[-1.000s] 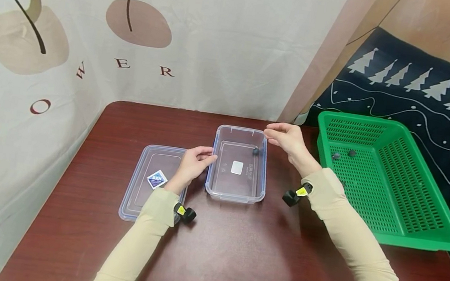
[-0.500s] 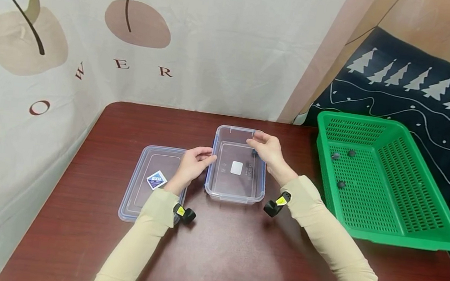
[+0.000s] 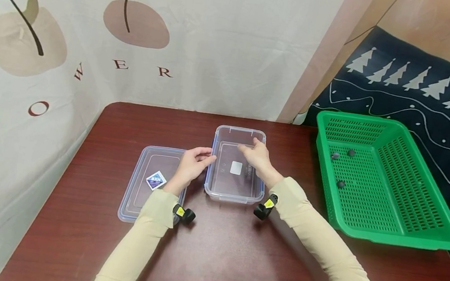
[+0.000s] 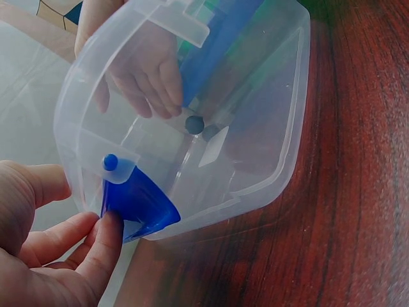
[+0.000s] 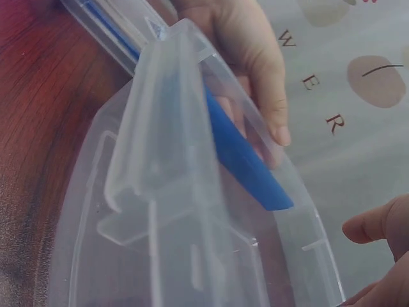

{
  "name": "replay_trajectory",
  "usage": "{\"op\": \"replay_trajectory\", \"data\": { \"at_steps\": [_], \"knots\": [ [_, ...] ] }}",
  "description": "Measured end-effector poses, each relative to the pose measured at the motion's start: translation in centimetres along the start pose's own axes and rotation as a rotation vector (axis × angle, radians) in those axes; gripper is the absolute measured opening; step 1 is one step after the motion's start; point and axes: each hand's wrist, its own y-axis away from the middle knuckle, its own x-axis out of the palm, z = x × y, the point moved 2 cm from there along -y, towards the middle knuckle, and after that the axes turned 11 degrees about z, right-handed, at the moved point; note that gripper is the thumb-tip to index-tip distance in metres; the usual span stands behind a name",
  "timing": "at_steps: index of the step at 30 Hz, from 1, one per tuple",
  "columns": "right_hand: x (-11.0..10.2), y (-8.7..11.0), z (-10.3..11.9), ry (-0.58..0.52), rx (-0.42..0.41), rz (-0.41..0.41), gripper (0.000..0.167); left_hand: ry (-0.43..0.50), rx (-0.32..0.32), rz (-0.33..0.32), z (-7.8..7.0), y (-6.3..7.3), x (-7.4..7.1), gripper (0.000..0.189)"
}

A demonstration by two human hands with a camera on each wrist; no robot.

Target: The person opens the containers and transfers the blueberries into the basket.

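Observation:
A clear plastic food container (image 3: 233, 198) with blue side clips stands on the table. My left hand (image 3: 190, 167) holds its left side, and in the left wrist view thumb and fingers are around the rim and a blue clip (image 4: 142, 201). Over the container's right part is my right hand (image 3: 258, 158), thumb and index apart. Through the wall, the left wrist view shows its fingers pointing down just above a dark little ball (image 4: 194, 125). A second, fainter dark shape (image 4: 211, 132) lies right beside that ball. The head view has both hidden under the hand.
The container's clear lid (image 3: 137, 205) with a blue label lies on the table, partly under the left forearm. At right stands a green slotted basket (image 3: 399, 239) with three small dark balls (image 3: 341, 184). A printed curtain (image 3: 226, 64) hangs behind the table.
My right hand has moved left and inward from the container's far right corner to over its inside, and its fingers have spread. The left hand keeps its place at the left side.

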Motion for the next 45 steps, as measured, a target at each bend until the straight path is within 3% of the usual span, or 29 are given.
{"op": "replay_trajectory", "data": {
  "at_steps": [15,25,32,39,45],
  "knots": [
    [0.6,-0.9,0.2,0.119,0.023,0.001,0.072,0.002,-0.014,0.002,-0.1,0.1,0.0,0.032],
    [0.6,-1.1,0.3,0.175,-0.028,-0.031,0.07,0.011,-0.004,0.001,-0.1,0.1,0.0,0.033],
    [0.6,-1.2,0.3,0.09,0.027,-0.014,0.07,0.019,0.008,0.004,0.1,0.0,0.0,0.033],
    [0.4,-1.2,0.3,0.049,-0.036,-0.028,0.058,-0.008,0.029,-0.009,0.1,-0.1,0.0,0.032],
    [0.4,-1.1,0.4,0.018,-0.036,-0.004,0.054,-0.019,0.013,-0.013,0.1,-0.1,0.0,0.033]
  ]
}}
